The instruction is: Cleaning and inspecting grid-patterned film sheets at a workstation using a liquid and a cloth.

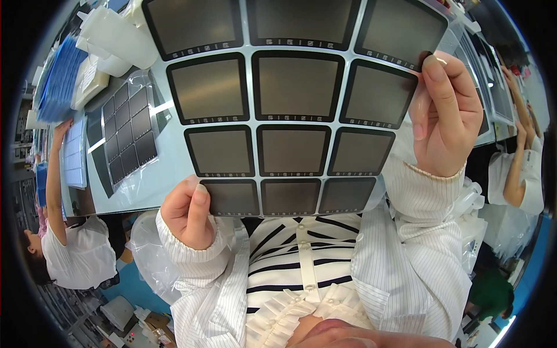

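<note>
Both my hands hold up a clear sheet that carries a grid of several dark, black-framed rectangular panels. My left hand pinches its lower left corner, thumb on the near face. At the upper right edge my right hand grips it between thumb and fingers. The sheet is tilted toward me and covers much of the table behind it; its far edge runs out of view. On the table to the left lies a similar sheet of dark panels, smaller in view, with a shiny clear film around it.
The pale table holds a white translucent bottle and a stack of blue sheets at the far left. A person reaches across at left; another person works at right. A clear plastic bag hangs below the table edge.
</note>
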The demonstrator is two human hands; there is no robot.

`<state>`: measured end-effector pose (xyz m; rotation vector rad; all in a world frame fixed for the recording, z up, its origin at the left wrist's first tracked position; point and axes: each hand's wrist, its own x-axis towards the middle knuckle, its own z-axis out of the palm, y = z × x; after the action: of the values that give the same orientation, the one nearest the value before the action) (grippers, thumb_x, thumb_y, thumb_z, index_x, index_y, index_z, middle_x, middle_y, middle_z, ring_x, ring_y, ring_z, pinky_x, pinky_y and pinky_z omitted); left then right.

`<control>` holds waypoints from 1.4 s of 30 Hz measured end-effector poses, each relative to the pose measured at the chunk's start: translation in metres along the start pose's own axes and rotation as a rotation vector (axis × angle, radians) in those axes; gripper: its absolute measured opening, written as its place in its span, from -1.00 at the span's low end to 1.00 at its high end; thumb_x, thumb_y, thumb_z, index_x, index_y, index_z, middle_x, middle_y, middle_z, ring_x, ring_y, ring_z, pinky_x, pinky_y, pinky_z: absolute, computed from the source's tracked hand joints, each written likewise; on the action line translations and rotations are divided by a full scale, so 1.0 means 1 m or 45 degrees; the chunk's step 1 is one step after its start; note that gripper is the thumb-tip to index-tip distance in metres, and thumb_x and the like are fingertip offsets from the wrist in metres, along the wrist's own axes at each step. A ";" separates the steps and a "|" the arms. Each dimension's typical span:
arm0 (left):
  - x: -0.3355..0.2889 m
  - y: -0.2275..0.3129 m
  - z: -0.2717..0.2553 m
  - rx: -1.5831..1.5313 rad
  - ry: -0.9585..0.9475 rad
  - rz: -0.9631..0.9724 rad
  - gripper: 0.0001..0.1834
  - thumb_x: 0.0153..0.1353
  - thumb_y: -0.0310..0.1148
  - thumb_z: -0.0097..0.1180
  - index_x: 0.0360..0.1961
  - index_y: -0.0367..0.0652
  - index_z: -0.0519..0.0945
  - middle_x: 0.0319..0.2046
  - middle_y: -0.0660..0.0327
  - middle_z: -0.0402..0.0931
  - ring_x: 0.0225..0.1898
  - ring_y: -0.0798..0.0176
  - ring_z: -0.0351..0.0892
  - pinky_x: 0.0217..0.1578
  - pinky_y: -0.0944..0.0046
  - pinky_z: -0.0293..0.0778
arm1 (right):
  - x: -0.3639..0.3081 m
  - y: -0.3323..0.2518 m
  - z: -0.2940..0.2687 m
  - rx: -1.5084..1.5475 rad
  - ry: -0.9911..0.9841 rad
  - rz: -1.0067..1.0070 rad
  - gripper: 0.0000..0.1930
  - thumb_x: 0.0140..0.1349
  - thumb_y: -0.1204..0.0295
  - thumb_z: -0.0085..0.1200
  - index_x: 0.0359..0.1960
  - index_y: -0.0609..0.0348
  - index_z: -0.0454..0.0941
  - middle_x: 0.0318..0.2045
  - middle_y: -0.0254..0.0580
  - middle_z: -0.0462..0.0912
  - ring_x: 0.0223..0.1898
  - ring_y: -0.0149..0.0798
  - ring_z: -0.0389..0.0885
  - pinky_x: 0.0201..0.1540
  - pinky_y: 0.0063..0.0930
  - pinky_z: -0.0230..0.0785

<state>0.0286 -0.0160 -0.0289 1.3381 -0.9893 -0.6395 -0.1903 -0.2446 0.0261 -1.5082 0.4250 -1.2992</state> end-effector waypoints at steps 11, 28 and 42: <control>0.003 0.004 0.005 -0.018 0.173 0.028 -0.79 0.22 -0.43 -0.07 -0.48 -0.37 0.47 -0.53 0.24 0.46 -0.50 0.48 0.30 -0.41 0.50 0.18 | 0.004 -0.002 0.012 0.085 -0.088 -0.033 -0.79 0.27 0.54 -0.15 -0.14 0.40 0.44 -0.35 -0.12 0.60 -0.82 -0.62 0.21 -0.74 -0.83 -0.01; -0.003 -0.008 -0.017 -0.058 0.164 0.056 -0.74 0.30 -0.37 -0.20 -0.30 -0.37 0.45 -0.35 0.16 0.52 -0.35 0.39 0.44 -0.25 0.44 0.28 | 0.018 -0.023 0.055 0.346 0.128 0.316 -0.92 0.18 0.57 -0.03 -0.34 0.34 0.48 -0.68 -0.20 0.48 -0.80 -0.38 0.36 -0.75 -0.63 0.15; 0.001 -0.009 -0.009 -0.134 0.267 0.142 -0.79 0.26 -0.46 -0.15 -0.28 -0.42 0.48 -0.42 0.19 0.51 -0.42 0.42 0.40 -0.31 0.47 0.27 | 0.056 -0.028 0.060 0.099 0.089 -0.002 -0.86 0.21 0.52 -0.05 -0.34 0.39 0.49 -0.64 -0.22 0.50 -0.86 -0.55 0.22 -0.83 -0.75 0.00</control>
<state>0.0381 -0.0136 -0.0375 1.2209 -0.8423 -0.4507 -0.1280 -0.2500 0.0863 -1.4023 0.4135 -1.3578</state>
